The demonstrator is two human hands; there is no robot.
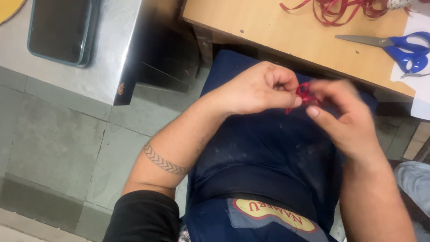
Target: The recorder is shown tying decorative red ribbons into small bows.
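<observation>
Head view: the left hand [257, 89] is curled nearly shut, pinching a small red ribbon piece [305, 93] over the lap, just below the wooden table [277, 31] edge. The right hand [342, 116], blurred, is half-open, its fingertips on the same ribbon. It looks light, limp and slick, best pinched at the crossing. Blue scissors [403, 49] and loose red ribbon [340, 9] lie on the table.

Wooden table [277, 31] upper right: blue scissors [398, 49], red ribbon pile [345, 9], white paper [419, 67] at rt edge
</observation>
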